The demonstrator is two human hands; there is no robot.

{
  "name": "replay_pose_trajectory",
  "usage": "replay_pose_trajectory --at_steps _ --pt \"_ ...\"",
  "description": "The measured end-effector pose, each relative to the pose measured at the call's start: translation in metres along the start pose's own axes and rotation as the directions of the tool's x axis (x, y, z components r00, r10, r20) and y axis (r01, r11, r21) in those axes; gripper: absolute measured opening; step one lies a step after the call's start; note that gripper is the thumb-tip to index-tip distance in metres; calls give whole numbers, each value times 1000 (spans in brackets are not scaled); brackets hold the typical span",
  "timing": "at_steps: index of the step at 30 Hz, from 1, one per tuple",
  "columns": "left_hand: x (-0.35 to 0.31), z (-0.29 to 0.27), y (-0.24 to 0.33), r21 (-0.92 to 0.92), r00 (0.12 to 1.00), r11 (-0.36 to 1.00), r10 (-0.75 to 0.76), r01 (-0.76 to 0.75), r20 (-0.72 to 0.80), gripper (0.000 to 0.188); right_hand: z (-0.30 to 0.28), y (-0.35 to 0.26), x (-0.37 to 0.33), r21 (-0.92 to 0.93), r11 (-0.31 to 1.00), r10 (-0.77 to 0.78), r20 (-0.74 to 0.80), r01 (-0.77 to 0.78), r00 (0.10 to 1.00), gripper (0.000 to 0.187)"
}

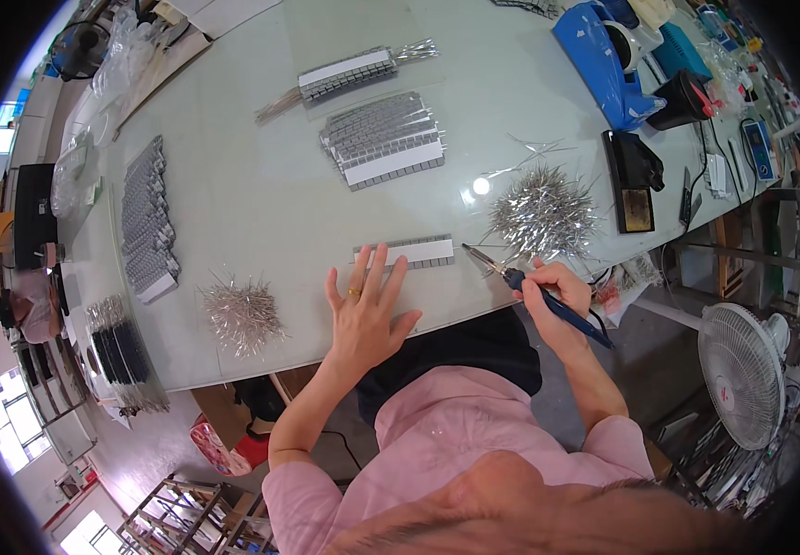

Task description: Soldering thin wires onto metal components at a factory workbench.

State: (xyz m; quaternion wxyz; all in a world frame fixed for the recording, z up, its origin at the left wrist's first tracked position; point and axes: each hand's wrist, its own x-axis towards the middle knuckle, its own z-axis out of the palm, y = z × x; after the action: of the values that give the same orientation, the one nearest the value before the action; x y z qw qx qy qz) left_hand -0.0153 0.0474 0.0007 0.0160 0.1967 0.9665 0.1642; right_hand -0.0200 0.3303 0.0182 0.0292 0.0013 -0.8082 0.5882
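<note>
Right-hand grip (562, 294) is wrapped round a soldering iron (514, 277), its tip just beside the three o'clock end of a grey-and-white strip (428, 250) on the counter (261, 203). Left-hand grip (366, 310), fingers spread apart, rests on the strip's nine o'clock end. From the strip, a wire heap (243, 314) sits at eight o'clock, a silvery pile (548, 215) past two, stacked strips (386, 139) at twelve.

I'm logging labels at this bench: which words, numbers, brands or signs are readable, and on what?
No text is legible.
White fan: red hub mark, too small to read.
Blue device, far right: any markings too small.
White-topped strip under the left hand: none discernible.
</note>
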Motion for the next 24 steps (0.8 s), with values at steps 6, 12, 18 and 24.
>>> replay_pose_trajectory --at_steps 6,12,18,24 --pt "14 3 13 -38 998 998 55 -54 19 71 -3 17 1 131 990 51 17 -53 999 5" --pt "18 8 14 -13 998 998 55 -55 16 69 -15 27 12 308 940 121 101 -146 988 5" --pt "18 9 15 -37 997 998 61 -60 44 68 -16 24 16 319 935 122 126 -156 985 5" --pt "21 10 14 -39 996 997 72 -70 55 68 -15 14 18 252 950 161 113 -185 980 6"
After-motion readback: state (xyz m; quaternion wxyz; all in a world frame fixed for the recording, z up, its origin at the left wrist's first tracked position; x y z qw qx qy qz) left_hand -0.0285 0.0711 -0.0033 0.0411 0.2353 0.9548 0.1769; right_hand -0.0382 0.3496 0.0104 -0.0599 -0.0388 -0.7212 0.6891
